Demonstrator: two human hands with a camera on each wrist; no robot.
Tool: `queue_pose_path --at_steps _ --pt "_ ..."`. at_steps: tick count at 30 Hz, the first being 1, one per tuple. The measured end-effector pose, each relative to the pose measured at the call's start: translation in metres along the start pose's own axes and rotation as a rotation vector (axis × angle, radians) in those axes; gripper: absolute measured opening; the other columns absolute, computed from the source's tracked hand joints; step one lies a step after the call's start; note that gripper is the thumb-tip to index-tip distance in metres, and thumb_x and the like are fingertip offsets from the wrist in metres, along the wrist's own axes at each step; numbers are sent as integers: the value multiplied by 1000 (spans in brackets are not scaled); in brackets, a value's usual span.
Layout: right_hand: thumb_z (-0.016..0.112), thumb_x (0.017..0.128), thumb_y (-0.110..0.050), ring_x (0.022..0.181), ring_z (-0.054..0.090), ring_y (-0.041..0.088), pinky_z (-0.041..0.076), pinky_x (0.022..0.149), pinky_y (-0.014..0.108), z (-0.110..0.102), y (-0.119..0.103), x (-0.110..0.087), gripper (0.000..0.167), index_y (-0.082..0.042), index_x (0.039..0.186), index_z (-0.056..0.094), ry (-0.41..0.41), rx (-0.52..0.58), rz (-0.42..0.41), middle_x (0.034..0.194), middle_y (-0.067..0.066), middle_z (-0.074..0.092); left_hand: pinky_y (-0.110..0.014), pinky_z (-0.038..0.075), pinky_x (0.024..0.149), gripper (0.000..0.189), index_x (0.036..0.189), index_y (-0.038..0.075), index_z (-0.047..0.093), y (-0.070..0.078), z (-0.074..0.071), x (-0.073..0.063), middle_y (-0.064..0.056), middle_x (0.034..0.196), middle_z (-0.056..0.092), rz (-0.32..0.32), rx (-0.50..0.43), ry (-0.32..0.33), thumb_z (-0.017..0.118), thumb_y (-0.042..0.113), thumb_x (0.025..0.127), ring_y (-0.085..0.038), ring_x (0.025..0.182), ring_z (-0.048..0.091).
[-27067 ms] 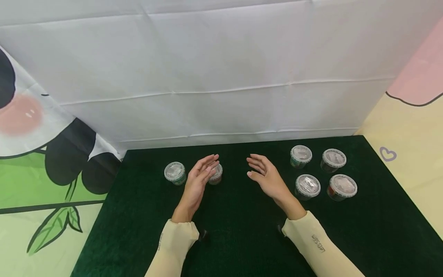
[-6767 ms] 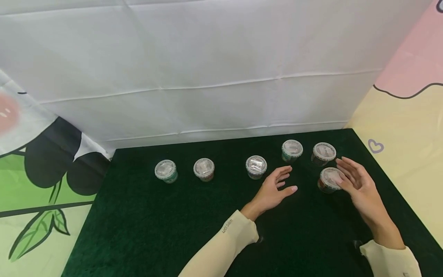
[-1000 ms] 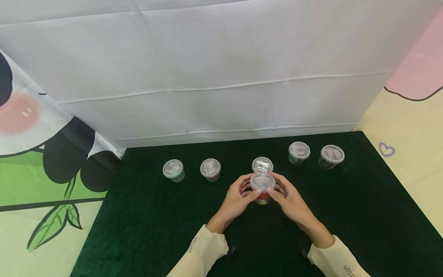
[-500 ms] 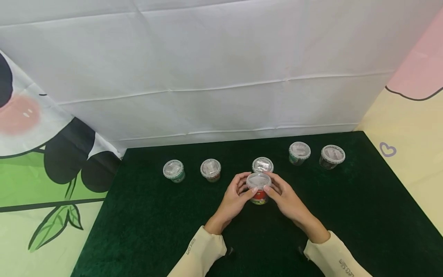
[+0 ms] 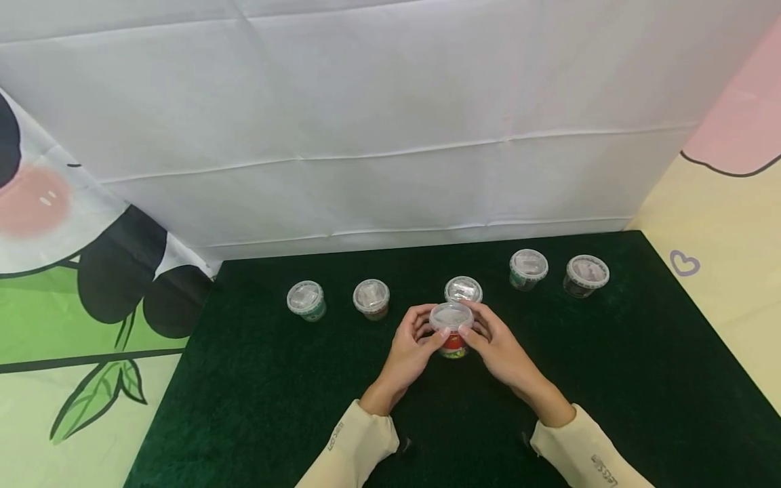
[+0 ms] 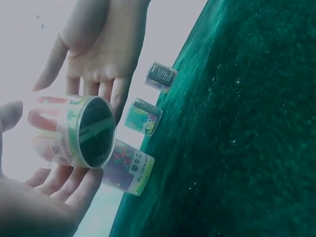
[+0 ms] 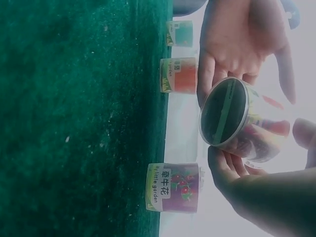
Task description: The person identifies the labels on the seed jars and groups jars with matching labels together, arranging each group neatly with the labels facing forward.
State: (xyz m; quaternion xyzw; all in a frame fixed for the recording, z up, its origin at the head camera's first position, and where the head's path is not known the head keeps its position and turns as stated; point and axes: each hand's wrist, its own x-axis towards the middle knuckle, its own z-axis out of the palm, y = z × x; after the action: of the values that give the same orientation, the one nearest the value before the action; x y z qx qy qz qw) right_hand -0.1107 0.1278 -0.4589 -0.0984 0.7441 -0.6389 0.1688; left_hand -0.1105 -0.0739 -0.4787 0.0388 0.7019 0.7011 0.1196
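Note:
Both hands hold a clear lidded plastic cup (image 5: 452, 341) with a red printed label, above the dark green cloth. My left hand (image 5: 407, 352) grips its left side and my right hand (image 5: 502, 349) its right side, thumbs at the front. The wrist views show the cup's bare dark underside (image 6: 97, 132), so it is off the cloth. Just behind stands another lidded cup (image 5: 463, 290) with a purple label (image 7: 180, 187) reading "My little garden"; in the head view the held cup and hands partly hide it.
Two lidded cups, one green-labelled (image 5: 306, 301) and one reddish (image 5: 371, 299), stand to the left. Another green one (image 5: 528, 269) and a dark one (image 5: 586, 275) are at the back right. A white cloth wall (image 5: 390, 196) rises behind the green tabletop (image 5: 244, 407).
The red-labelled cup was in the right group beside my right hand; now both hands hold it at the middle. Over the last second it has shifted slightly left. The purple-labelled cup moved left earlier.

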Motion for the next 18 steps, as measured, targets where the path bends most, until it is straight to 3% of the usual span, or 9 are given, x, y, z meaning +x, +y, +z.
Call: queue_pose_path --at_steps 3,7,14,18 --pt "50 113 -21 155 28 48 31 122 64 0 -2 0 58 -4 164 26 -14 3 -7 169 28 24 -50 42 121 54 155 7 43 0 -3 0 -14 156 52 -3 -6 -12 63 25 108 -32 143 52" --pt "50 113 -21 156 25 48 28 123 64 1 -3 -1 59 -5 165 26 -19 13 -3 171 28 21 -47 45 119 52 154 6 47 1 -5 -1 -14 153 54 7 4 -10 63 25 108 -32 141 54" --pt "52 112 -22 153 35 47 36 121 61 5 -2 2 58 -5 163 29 7 2 -9 168 26 28 -37 53 107 50 147 5 50 1 -5 -3 -14 145 60 20 13 41 68 26 105 -27 128 59" --pt "52 113 -21 153 35 47 38 120 61 5 -1 3 56 -4 162 31 5 -12 -20 167 27 31 -34 53 104 49 146 4 48 -1 -4 -4 -14 144 59 18 12 39 67 26 106 -25 126 59"
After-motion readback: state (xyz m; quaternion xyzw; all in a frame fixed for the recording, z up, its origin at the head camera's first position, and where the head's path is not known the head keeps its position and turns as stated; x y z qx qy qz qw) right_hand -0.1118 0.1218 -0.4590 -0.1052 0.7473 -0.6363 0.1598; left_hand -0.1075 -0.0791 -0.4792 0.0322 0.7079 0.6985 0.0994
